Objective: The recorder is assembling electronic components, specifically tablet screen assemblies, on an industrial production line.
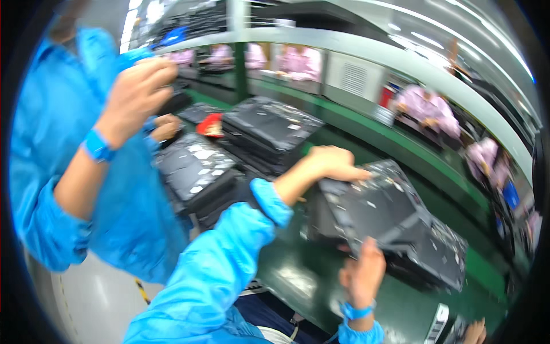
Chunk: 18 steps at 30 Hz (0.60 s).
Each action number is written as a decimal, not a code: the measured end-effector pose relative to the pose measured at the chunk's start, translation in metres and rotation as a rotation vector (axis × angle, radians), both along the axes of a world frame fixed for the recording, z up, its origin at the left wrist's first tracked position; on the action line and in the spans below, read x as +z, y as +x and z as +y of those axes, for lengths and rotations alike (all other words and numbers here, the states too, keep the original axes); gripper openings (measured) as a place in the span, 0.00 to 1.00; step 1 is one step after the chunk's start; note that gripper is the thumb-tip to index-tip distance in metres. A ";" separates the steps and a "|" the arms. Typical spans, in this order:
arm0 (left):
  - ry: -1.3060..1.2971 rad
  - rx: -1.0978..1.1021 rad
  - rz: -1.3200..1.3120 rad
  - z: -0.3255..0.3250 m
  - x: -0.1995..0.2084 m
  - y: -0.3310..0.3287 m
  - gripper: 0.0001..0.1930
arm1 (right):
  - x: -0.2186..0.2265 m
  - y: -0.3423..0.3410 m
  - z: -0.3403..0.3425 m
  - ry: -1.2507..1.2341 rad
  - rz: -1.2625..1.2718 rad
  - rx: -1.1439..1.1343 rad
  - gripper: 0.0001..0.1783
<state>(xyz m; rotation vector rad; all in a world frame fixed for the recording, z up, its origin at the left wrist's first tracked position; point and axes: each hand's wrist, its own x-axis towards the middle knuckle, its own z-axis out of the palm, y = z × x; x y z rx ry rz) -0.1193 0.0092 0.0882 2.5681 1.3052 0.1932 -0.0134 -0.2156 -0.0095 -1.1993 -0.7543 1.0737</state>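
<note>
A stack of flat black panels (372, 209), with shiny film and small pale labels on top, sits over the green bench in front of me. My left hand (332, 163) reaches across to its far left edge, thumb lying on top and fingers out of sight behind. At the near edge my right hand (364, 275), blurred by motion, has its thumb up against the stack and its fingers curled below. Both hands seem to grip this stack. Touching or overlapping it on the right is another black stack (441, 252) with similar film; their exact contact is blurred.
A co-worker in a blue smock (114, 212) stands close on the left, one hand (134, 97) raised. More black stacks (269, 123) and a red item (211, 125) lie beyond. Another person's hand (474, 332) shows at lower right, near a white strip (437, 324). A green ledge (366, 129) borders the bench.
</note>
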 end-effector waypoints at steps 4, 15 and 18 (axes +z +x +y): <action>-0.222 -0.136 -0.272 -0.017 0.002 -0.009 0.43 | -0.024 0.021 -0.023 0.056 -0.033 -0.217 0.20; -0.736 -0.132 -1.322 -0.136 -0.038 -0.059 0.24 | 0.006 0.016 -0.055 0.407 -0.362 -0.353 0.31; -0.854 0.024 -1.579 -0.224 -0.104 -0.098 0.25 | -0.007 0.005 -0.086 0.209 -0.654 -0.552 0.37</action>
